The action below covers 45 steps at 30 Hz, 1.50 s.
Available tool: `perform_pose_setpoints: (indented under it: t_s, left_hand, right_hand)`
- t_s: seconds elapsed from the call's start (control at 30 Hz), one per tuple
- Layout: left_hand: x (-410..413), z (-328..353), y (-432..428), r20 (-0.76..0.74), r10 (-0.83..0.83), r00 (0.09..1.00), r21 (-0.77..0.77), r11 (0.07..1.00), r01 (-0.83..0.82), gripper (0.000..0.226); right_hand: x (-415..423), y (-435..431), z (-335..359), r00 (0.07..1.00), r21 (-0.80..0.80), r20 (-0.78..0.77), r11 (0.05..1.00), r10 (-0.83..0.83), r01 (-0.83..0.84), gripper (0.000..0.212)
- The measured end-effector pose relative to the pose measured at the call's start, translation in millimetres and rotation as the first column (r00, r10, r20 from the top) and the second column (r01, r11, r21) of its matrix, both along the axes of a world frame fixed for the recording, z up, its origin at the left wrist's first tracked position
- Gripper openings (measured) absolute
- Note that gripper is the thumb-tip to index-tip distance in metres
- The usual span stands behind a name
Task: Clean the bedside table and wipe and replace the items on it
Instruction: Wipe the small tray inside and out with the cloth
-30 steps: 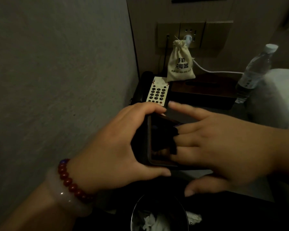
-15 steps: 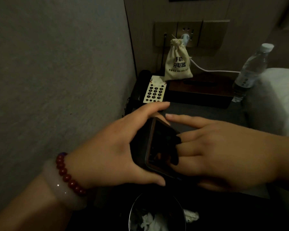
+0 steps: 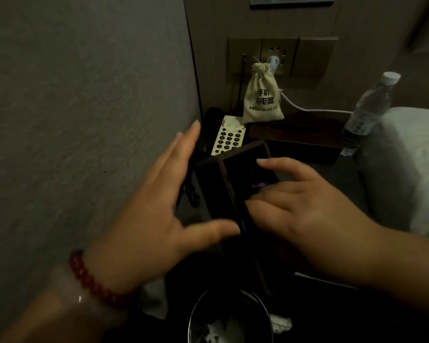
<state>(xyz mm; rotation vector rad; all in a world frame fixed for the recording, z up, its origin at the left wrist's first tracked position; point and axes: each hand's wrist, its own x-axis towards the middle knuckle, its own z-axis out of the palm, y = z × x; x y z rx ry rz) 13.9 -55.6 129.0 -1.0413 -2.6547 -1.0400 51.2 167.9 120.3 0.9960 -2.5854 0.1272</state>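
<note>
Dim corner between wall and bed: a dark box (image 3: 235,184) stands tilted over the table (image 3: 332,174), probably turned up so its face can be wiped. The right grip (image 3: 302,206) bends its fingers over that face, something purple beneath them, thumb hidden. The left grip (image 3: 144,219) is spread flat, thumb steadying the lower edge. Behind stand a phone (image 3: 229,137), a drawstring pouch (image 3: 261,100) and a water bottle (image 3: 367,112). Below, a waste bin (image 3: 190,323) holds crumpled white paper.

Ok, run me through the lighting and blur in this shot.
Head view: dim and underlit throughout; the left hand is smeared by motion blur; the dark item held by the right hand nearly merges into the shadow around it; the pale pouch stands out, its print legible; the wide lens tilts the wall corner.
</note>
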Motion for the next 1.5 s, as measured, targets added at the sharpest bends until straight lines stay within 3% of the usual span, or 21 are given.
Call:
perform_pose_setpoints:
  t_s: [0.13,0.23,0.33,0.43,0.57,0.67,0.8,0.93,1.03,1.17,1.33,1.5]
  left_hand:
    - [43,-8,13,-0.11,-0.017,0.994,-0.074,0.997,0.008,0.126]
    - [53,-21,23,-0.249,0.021,0.968,-0.139,0.989,-0.057,0.113]
    - [47,-25,26,-0.277,0.108,0.955,-0.211,0.963,-0.17,0.109]
    - [42,-27,29,-0.249,0.212,0.945,-0.247,0.93,-0.273,0.108]
    - [40,-26,27,-0.22,0.263,0.939,-0.228,0.922,-0.312,0.095]
    - [36,-19,13,-0.196,0.276,0.941,-0.192,0.93,-0.313,0.089]
    - [37,-16,1,-0.178,0.253,0.951,-0.263,0.919,-0.293,0.086]
    - [39,-18,6,-0.117,0.224,0.968,-0.293,0.923,-0.249,0.086]
    - [38,-18,11,-0.128,0.168,0.977,-0.271,0.942,-0.197,0.083]
    - [33,-14,1,-0.148,0.188,0.971,-0.242,0.945,-0.22,0.083]
    - [35,-11,-8,-0.115,0.188,0.975,-0.261,0.942,-0.213,0.088]
    - [38,-13,2,-0.139,0.174,0.975,-0.262,0.943,-0.205,0.086]
  right_hand:
    - [4,-23,-12,0.958,-0.186,0.037,0.94,-0.286,0.287,0.015]
    - [3,-39,-18,0.879,-0.292,0.124,0.83,-0.46,0.475,0.021]
    - [5,-53,-19,0.813,-0.383,0.175,0.722,-0.555,0.576,0.016]
    - [5,-60,-15,0.788,-0.401,0.176,0.689,-0.59,0.604,0.015]
    - [4,-60,-7,0.807,-0.392,0.138,0.716,-0.575,0.577,0.014]
    - [6,-44,-6,0.917,-0.353,0.117,0.847,-0.382,0.398,0.024]
    - [9,-1,-9,0.987,-0.094,0.046,0.983,-0.155,0.158,0.034]
    - [5,-2,-9,0.973,0.012,0.014,0.973,-0.231,0.23,0.027]
    - [3,-22,-8,0.922,-0.086,0.074,0.919,-0.379,0.385,0.023]
    - [8,-22,-7,0.944,-0.183,0.274,0.953,-0.187,0.242,0.009]
    - [11,6,3,0.988,0.03,0.148,0.999,-0.035,0.031,0.013]
    - [12,2,2,0.987,0.109,0.145,0.992,-0.074,0.058,0.025]
